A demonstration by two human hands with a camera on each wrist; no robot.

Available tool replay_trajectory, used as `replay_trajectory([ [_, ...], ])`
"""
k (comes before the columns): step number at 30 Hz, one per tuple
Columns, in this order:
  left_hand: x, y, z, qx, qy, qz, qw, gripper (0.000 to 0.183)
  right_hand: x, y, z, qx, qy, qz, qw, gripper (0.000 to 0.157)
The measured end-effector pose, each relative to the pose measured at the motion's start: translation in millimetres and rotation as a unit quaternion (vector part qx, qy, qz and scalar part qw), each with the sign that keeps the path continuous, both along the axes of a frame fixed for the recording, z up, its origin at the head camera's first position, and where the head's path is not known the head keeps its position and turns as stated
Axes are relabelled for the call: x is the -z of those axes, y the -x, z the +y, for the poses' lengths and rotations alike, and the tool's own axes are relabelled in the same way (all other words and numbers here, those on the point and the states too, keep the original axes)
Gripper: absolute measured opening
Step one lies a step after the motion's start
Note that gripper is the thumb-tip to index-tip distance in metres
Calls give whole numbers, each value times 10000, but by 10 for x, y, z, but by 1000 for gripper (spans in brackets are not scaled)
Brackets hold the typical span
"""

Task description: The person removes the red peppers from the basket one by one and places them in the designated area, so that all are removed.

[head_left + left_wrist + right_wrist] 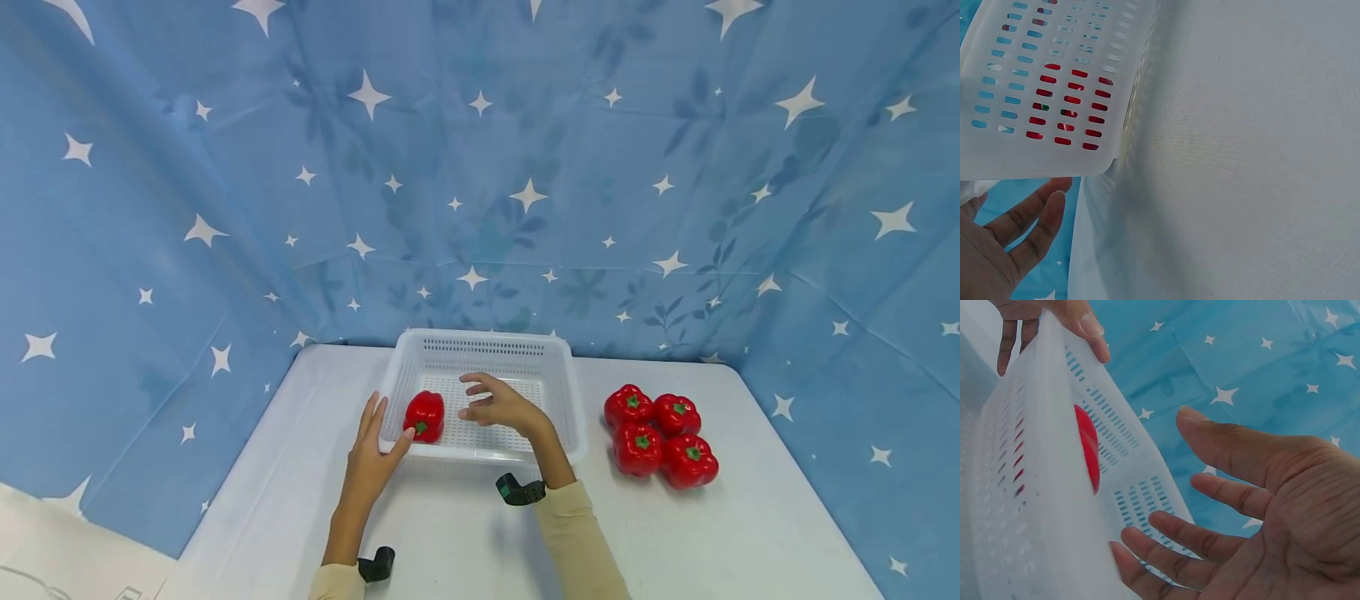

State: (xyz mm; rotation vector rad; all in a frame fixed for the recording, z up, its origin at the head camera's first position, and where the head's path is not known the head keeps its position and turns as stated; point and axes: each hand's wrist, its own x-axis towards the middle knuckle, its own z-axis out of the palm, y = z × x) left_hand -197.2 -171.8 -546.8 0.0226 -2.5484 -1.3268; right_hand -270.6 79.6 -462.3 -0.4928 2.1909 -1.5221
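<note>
A white plastic basket (480, 455) with slotted walls stands on the table, and one red bell pepper (424, 417) lies in its front left corner, green stem toward me. My left hand (370, 463) holds the basket at that corner, its thumb over the front rim beside the pepper and its other fingers along the outside. Through the slots of the basket wall (1054, 159) in the left wrist view, red parts of the pepper show. Over the basket hangs my right hand (504, 407), empty, with fingers spread and loosely bent, apart from the pepper.
Several more red bell peppers (638, 448) stand in a tight group on the white table (465, 525), right of the basket. A blue curtain (480, 225) with white stars closes off the back and both sides. Each wrist wears a small black device (517, 491).
</note>
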Motion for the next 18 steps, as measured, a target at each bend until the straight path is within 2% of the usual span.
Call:
replay_trajectory([
  [11,-31,16,-14,14,-4,-42,10000,82,-114,328,-167,-465,-561,-342,9967,56],
  [18,-29,-3,1,48,-87,-123,9999,82,-100,477,-230,-809,-752,-717,9913,59],
])
